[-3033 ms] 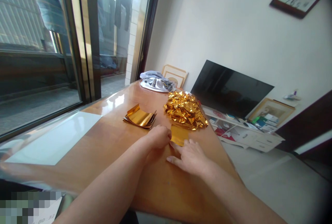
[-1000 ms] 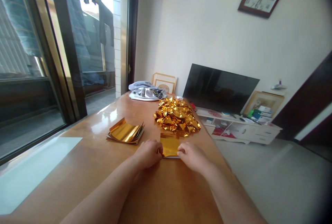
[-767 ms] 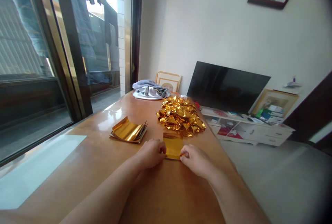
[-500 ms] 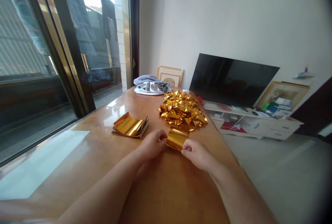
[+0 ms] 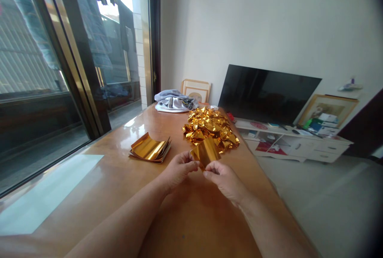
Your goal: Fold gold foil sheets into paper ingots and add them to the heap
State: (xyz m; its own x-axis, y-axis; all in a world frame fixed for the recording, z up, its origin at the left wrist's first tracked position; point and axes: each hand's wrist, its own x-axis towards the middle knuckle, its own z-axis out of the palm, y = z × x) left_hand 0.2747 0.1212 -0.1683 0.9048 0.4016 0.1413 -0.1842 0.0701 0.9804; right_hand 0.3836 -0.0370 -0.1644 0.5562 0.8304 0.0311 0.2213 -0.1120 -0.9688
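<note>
Two hands on one piece here: the left hand (image 5: 178, 172) and right hand (image 5: 224, 181) pinch a gold foil sheet (image 5: 205, 152) between their fingers, held up just in front of a crumpled foil heap (image 5: 209, 128). Off to the left, a stack of foil sheets (image 5: 149, 148) sits on the wooden table (image 5: 191, 226). Farther back, a white TV cabinet (image 5: 299, 146) shows red items in its open compartments.

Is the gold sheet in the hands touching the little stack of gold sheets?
Apart: in the head view, table top shows between the held gold sheet and the little stack of gold sheets.
</note>
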